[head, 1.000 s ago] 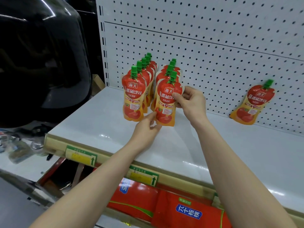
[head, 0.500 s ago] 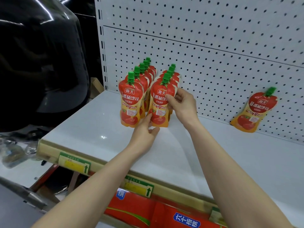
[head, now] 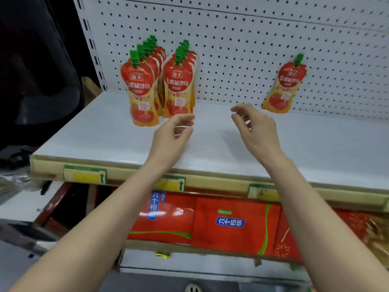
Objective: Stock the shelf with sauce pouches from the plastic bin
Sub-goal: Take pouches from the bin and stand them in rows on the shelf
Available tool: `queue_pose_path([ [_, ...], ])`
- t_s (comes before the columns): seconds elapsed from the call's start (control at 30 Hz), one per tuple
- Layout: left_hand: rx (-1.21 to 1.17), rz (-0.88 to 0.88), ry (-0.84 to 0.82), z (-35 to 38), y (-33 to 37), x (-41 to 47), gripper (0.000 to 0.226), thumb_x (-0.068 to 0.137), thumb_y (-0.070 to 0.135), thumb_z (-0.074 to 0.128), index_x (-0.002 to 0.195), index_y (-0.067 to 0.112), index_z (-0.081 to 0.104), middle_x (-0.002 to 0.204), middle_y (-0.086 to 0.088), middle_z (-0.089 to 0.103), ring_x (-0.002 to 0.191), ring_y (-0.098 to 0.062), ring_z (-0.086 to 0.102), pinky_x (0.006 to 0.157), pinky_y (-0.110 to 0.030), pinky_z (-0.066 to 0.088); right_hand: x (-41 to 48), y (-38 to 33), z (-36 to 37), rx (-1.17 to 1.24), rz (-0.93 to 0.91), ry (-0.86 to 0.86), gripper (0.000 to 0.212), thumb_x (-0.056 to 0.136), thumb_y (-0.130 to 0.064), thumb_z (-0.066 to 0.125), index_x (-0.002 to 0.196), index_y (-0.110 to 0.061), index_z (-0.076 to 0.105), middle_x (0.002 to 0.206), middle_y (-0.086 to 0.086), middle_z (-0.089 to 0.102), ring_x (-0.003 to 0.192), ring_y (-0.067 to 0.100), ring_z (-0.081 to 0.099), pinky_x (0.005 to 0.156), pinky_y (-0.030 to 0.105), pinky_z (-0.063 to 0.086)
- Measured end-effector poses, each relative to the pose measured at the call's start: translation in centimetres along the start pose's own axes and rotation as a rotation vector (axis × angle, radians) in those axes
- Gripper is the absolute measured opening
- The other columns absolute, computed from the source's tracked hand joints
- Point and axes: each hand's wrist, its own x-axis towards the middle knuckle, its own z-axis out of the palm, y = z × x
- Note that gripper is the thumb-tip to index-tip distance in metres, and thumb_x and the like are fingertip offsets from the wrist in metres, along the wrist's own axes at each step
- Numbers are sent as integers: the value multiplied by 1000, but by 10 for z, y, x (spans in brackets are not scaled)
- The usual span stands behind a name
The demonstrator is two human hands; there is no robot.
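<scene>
Red boxes sit on the shelf below, and a big dark shape fills the far left. Nothing blocks your way to the white shelf. Two rows of sauce pouches stand upright at the far left of it; the exact count is hard to tell. One more pouch leans on the pegboard at the far right. Your left hand and right hand hang over the shelf, fingers loosely curled, holding nothing
</scene>
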Motion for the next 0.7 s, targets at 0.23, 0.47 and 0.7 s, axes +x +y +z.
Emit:
queue_pose_path([
  [0.23,-169,53,-242,79,30,-101,25,92,9,57,107,26,66,98,4,71,94,-18,67,90,-41,55,-190,44,-78,-194,180,212,21,98,-26,55,114,-17,66,101,-2,71,91,20,62,81,39,49],
  [0.47,-140,38,-624,213,26,-201,26,91,8,57,108,26,65,97,5,70,92,-15,68,87,-39,55,-370,116,-130,-259,537,285,18,99,-21,55,113,-16,66,105,-1,70,93,21,62,82,32,47],
  [0.7,42,-72,-1043,398,-21,-294,34,91,17,60,123,28,57,115,8,65,103,-5,62,91,-29,52,-535,240,-161,-181,1149,135,35,97,-21,56,131,-17,55,122,5,66,109,26,63,87,36,51],
])
